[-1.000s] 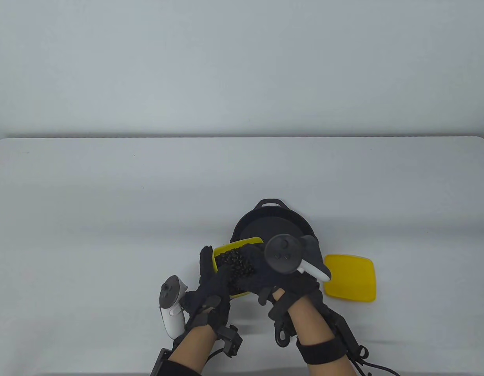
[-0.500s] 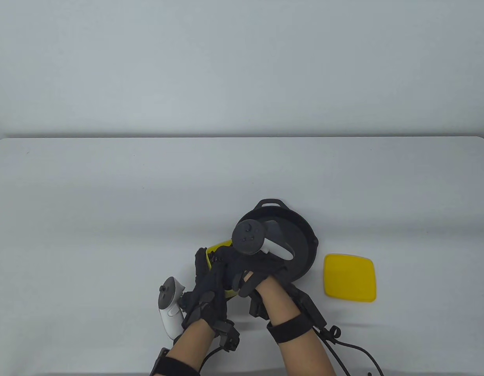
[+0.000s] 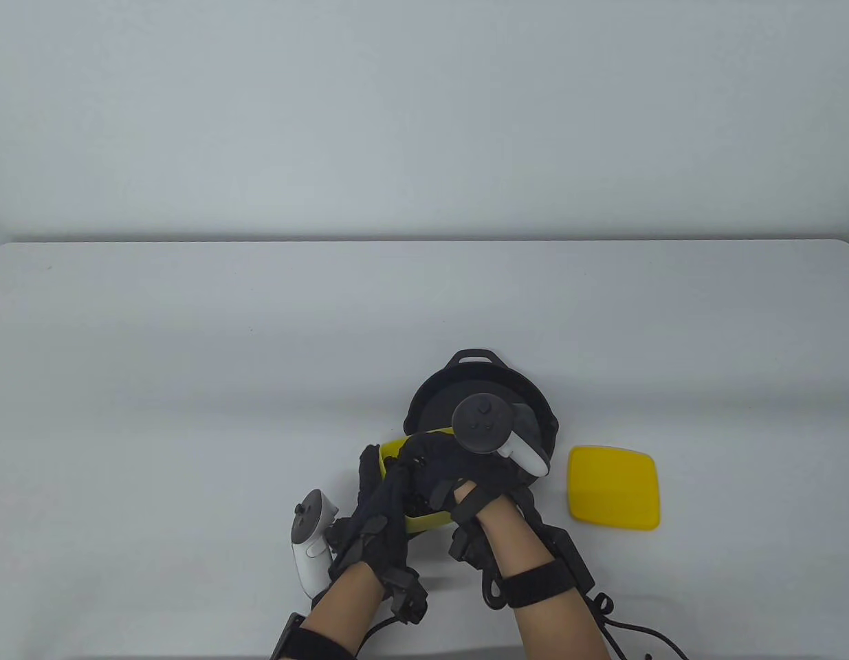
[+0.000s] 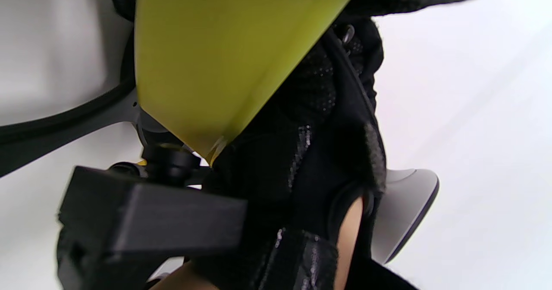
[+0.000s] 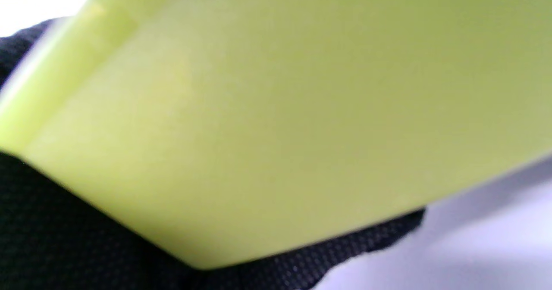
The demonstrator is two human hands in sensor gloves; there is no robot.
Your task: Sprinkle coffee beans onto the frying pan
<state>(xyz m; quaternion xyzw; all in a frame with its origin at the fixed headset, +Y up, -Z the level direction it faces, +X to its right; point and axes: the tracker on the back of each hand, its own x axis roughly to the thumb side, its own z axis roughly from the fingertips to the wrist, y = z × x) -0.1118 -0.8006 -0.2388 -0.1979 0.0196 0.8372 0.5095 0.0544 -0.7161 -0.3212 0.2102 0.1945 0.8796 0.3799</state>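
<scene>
A black frying pan (image 3: 438, 399) stands mid-table with its loop handle pointing away from me. My left hand (image 3: 377, 496) grips a yellow container (image 3: 394, 451) from its left side and holds it against the pan's near left rim. The container also shows in the left wrist view (image 4: 224, 57) and fills the right wrist view (image 5: 302, 109). My right hand (image 3: 434, 469) lies over the container's open top, fingers curled down into it and fingertips hidden. A dark patch of coffee beans (image 3: 419, 506) shows between the hands. I cannot tell whether the right hand holds beans.
A yellow lid (image 3: 613, 488) lies flat on the table just right of the pan. The white table (image 3: 190, 385) stretches left and far beyond the pan. Cables trail from my right wrist toward the near edge.
My right hand swung left over the container half a second ago and has now shifted back right toward the pan. The container and left hand have shifted slightly right.
</scene>
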